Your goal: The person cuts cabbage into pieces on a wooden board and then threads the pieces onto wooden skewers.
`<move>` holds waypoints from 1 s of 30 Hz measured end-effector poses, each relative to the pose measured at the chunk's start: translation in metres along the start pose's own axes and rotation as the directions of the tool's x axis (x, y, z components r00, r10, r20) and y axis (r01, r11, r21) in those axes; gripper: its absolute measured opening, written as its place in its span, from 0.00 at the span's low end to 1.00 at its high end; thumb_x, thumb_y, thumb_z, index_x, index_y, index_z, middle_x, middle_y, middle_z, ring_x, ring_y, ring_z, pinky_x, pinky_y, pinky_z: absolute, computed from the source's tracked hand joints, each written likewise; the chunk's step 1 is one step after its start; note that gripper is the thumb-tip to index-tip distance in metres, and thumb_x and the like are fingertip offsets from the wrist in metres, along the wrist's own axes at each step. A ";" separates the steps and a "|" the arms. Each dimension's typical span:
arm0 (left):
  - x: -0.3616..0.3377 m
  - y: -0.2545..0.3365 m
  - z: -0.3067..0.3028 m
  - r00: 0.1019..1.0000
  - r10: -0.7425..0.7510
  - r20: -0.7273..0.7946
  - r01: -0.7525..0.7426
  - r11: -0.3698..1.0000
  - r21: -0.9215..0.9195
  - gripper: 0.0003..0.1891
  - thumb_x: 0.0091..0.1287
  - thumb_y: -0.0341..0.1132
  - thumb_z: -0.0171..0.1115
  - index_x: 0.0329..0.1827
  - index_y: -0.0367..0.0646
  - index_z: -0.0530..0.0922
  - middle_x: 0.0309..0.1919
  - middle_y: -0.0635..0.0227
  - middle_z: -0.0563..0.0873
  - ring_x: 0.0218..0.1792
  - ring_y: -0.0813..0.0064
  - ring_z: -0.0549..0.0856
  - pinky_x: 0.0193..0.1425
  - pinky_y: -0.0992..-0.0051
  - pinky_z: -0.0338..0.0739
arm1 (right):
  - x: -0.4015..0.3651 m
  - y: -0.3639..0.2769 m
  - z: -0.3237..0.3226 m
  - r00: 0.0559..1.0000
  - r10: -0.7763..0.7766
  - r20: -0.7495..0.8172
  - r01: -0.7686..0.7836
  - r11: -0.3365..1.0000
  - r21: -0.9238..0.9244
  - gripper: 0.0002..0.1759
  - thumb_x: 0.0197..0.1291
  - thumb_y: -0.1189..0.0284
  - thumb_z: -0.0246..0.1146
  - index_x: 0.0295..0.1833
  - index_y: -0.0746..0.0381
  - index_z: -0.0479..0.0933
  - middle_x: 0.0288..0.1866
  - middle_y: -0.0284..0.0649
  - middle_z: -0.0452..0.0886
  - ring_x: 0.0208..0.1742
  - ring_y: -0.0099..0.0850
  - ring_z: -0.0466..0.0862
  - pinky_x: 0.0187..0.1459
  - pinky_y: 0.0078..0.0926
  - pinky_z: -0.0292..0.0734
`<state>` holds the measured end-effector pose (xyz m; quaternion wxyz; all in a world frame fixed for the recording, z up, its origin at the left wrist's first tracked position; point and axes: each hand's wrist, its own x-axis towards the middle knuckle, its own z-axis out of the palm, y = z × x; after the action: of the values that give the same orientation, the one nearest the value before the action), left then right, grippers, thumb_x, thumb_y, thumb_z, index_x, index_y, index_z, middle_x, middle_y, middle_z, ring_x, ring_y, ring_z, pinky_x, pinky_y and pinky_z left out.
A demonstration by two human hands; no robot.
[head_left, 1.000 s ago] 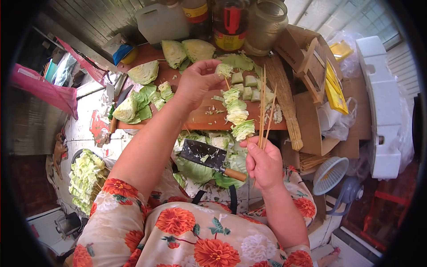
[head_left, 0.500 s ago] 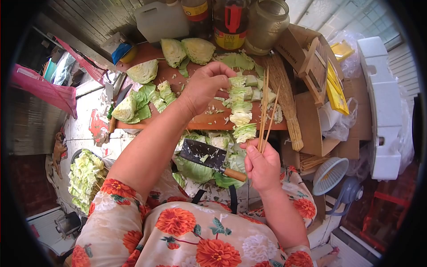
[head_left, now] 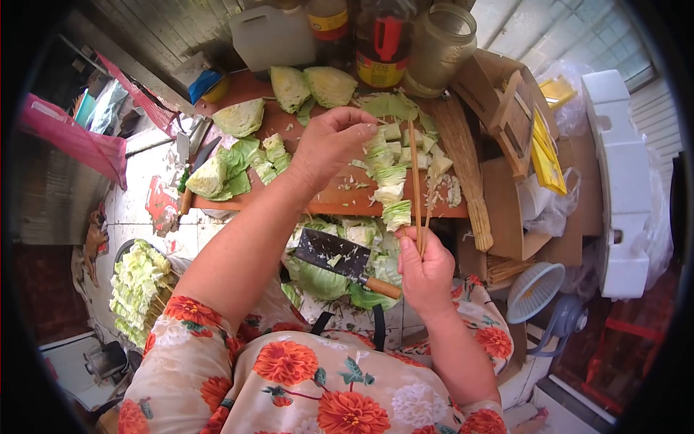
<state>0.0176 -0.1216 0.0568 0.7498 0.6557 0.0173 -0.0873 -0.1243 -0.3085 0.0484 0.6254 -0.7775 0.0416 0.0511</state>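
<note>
My right hand [head_left: 428, 271] is closed around the lower ends of several wooden skewers [head_left: 416, 181]. One of them carries a row of cut cabbage pieces [head_left: 390, 176], stacked from just above my right fingers up toward my left hand. My left hand [head_left: 329, 145] is at the top end of that row, its thumb and fingers pinched together; whatever is between the fingertips is hidden. Below the board, a cleaver [head_left: 332, 253] with a wooden handle lies on a heap of cabbage [head_left: 318, 281], its blade dotted with cabbage bits.
Cabbage wedges [head_left: 238, 118] and loose cut pieces lie on the wooden board [head_left: 332, 199]. Behind are a plastic jug [head_left: 273, 40], bottles and a glass jar [head_left: 441, 50]. A skewer bundle [head_left: 466, 173] and cardboard boxes [head_left: 502, 210] stand right. Finished-looking cabbage skewers [head_left: 137, 286] fill a container at left.
The bare skewers in my right hand have shifted and stand at a slightly different angle. My left hand stays by the top of the cabbage row. The whole view has moved slightly.
</note>
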 end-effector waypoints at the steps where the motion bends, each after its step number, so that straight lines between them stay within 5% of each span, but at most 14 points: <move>1: 0.000 0.001 -0.001 1.000 -0.021 -0.015 0.022 0.996 0.081 0.08 0.60 0.34 0.63 0.42 0.43 0.80 0.35 0.77 0.81 0.37 0.85 0.77 0.43 0.82 0.71 | 0.000 0.001 0.000 0.998 -0.064 0.010 0.064 0.994 -0.092 0.07 0.67 0.75 0.54 0.43 0.67 0.74 0.26 0.32 0.76 0.23 0.14 0.71 0.25 0.14 0.68; 3: 0.001 -0.001 -0.004 0.999 -0.042 -0.034 0.047 0.986 0.162 0.08 0.61 0.34 0.63 0.41 0.42 0.81 0.34 0.77 0.82 0.36 0.85 0.77 0.43 0.81 0.71 | 0.000 -0.002 0.001 0.995 -0.096 0.005 0.096 0.977 -0.189 0.07 0.66 0.75 0.54 0.43 0.67 0.75 0.25 0.33 0.76 0.23 0.16 0.73 0.26 0.16 0.69; 5: 0.004 -0.006 -0.008 0.994 0.061 -0.095 -0.015 0.904 0.428 0.07 0.62 0.34 0.62 0.37 0.41 0.81 0.32 0.77 0.81 0.34 0.85 0.77 0.40 0.81 0.72 | 0.000 -0.005 0.000 0.992 -0.130 0.001 0.125 0.951 -0.284 0.07 0.66 0.75 0.55 0.43 0.67 0.76 0.24 0.34 0.76 0.23 0.17 0.74 0.27 0.18 0.71; 7: 0.006 -0.005 -0.011 0.997 0.013 -0.071 0.021 0.886 0.463 0.07 0.62 0.35 0.61 0.36 0.40 0.81 0.31 0.77 0.81 0.34 0.85 0.77 0.40 0.81 0.72 | 0.001 -0.006 0.001 0.984 -0.177 -0.003 0.165 0.922 -0.350 0.07 0.61 0.73 0.58 0.43 0.62 0.76 0.30 0.48 0.80 0.31 0.47 0.81 0.32 0.35 0.76; 9: 0.005 -0.005 -0.013 0.998 -0.037 -0.049 0.056 0.865 0.498 0.07 0.63 0.35 0.60 0.36 0.40 0.80 0.30 0.76 0.81 0.33 0.84 0.77 0.39 0.80 0.73 | 0.002 -0.004 0.001 0.979 -0.206 -0.002 0.190 0.907 -0.377 0.07 0.61 0.73 0.58 0.43 0.62 0.76 0.30 0.48 0.80 0.31 0.47 0.81 0.32 0.36 0.75; 11: 0.005 -0.006 -0.014 1.000 0.008 -0.029 0.012 0.775 0.632 0.12 0.60 0.38 0.59 0.36 0.38 0.81 0.26 0.58 0.84 0.30 0.68 0.83 0.39 0.69 0.76 | 0.002 -0.003 0.001 0.972 -0.234 -0.001 0.214 0.890 -0.403 0.07 0.61 0.73 0.58 0.43 0.61 0.76 0.29 0.47 0.80 0.31 0.47 0.81 0.31 0.37 0.75; 14: 0.003 -0.003 -0.012 0.999 0.038 0.037 -0.053 0.676 0.735 0.11 0.61 0.38 0.56 0.36 0.38 0.79 0.28 0.52 0.83 0.33 0.57 0.83 0.40 0.64 0.76 | 0.001 -0.004 0.001 0.976 -0.217 0.035 0.209 0.866 -0.454 0.06 0.61 0.72 0.58 0.43 0.60 0.75 0.28 0.46 0.79 0.30 0.47 0.81 0.30 0.39 0.75; 15: 0.004 -0.006 -0.013 0.999 0.038 0.037 -0.053 0.676 0.735 0.11 0.61 0.38 0.56 0.36 0.38 0.79 0.28 0.52 0.83 0.33 0.57 0.83 0.40 0.64 0.76 | 0.000 -0.004 0.000 0.974 -0.222 0.043 0.216 0.851 -0.479 0.06 0.61 0.72 0.58 0.42 0.59 0.75 0.27 0.46 0.79 0.29 0.47 0.81 0.30 0.40 0.75; 17: 0.004 -0.013 -0.015 0.984 0.134 0.120 -0.174 0.550 0.816 0.09 0.66 0.36 0.55 0.34 0.38 0.75 0.24 0.63 0.80 0.28 0.74 0.80 0.34 0.70 0.73 | 0.000 -0.003 0.000 0.973 -0.227 0.050 0.221 0.836 -0.503 0.06 0.61 0.71 0.58 0.42 0.59 0.74 0.26 0.45 0.79 0.29 0.47 0.81 0.29 0.41 0.75; 20: 0.004 -0.014 -0.013 0.984 0.108 0.139 -0.173 0.463 0.869 0.09 0.68 0.36 0.53 0.35 0.37 0.73 0.25 0.62 0.82 0.30 0.73 0.82 0.35 0.71 0.75 | -0.001 -0.003 -0.002 0.975 -0.215 0.055 0.211 0.820 -0.532 0.06 0.61 0.72 0.58 0.43 0.59 0.75 0.26 0.45 0.79 0.28 0.48 0.81 0.30 0.41 0.75; 24: 0.006 -0.012 -0.017 0.992 0.114 0.062 -0.124 0.684 0.719 0.09 0.69 0.35 0.51 0.36 0.37 0.71 0.26 0.63 0.82 0.32 0.75 0.83 0.38 0.74 0.76 | 0.000 -0.003 -0.003 0.985 -0.168 0.023 0.160 0.869 -0.468 0.07 0.61 0.71 0.58 0.43 0.60 0.76 0.26 0.47 0.79 0.29 0.49 0.81 0.30 0.40 0.76; 26: 0.004 -0.008 -0.017 0.997 0.073 -0.027 -0.054 0.900 0.433 0.07 0.69 0.33 0.50 0.37 0.37 0.70 0.27 0.65 0.83 0.32 0.77 0.83 0.39 0.76 0.77 | 0.002 0.000 -0.004 0.984 -0.179 -0.003 0.160 0.890 -0.427 0.07 0.62 0.71 0.58 0.43 0.61 0.76 0.27 0.49 0.79 0.30 0.50 0.81 0.31 0.39 0.76; 29: 0.003 -0.004 -0.026 0.997 0.021 -0.074 0.007 0.934 0.358 0.06 0.67 0.31 0.52 0.34 0.37 0.71 0.29 0.66 0.84 0.33 0.78 0.83 0.39 0.76 0.77 | 0.003 0.004 -0.004 0.997 -0.073 -0.021 0.063 0.947 -0.315 0.08 0.64 0.71 0.57 0.42 0.64 0.76 0.23 0.45 0.78 0.25 0.40 0.81 0.28 0.33 0.74; 30: 0.001 -0.003 -0.029 0.997 0.024 -0.073 0.004 0.935 0.355 0.06 0.67 0.31 0.52 0.34 0.37 0.71 0.29 0.66 0.84 0.33 0.78 0.83 0.39 0.76 0.77 | 0.003 0.004 -0.003 0.999 -0.001 -0.035 -0.004 0.990 -0.140 0.08 0.66 0.71 0.55 0.43 0.65 0.75 0.22 0.37 0.75 0.22 0.27 0.75 0.24 0.24 0.70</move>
<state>0.0204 -0.0932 0.0495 0.6185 0.7830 0.0265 -0.0601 -0.1216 -0.3124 0.0453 0.5686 -0.8201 0.0496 0.0408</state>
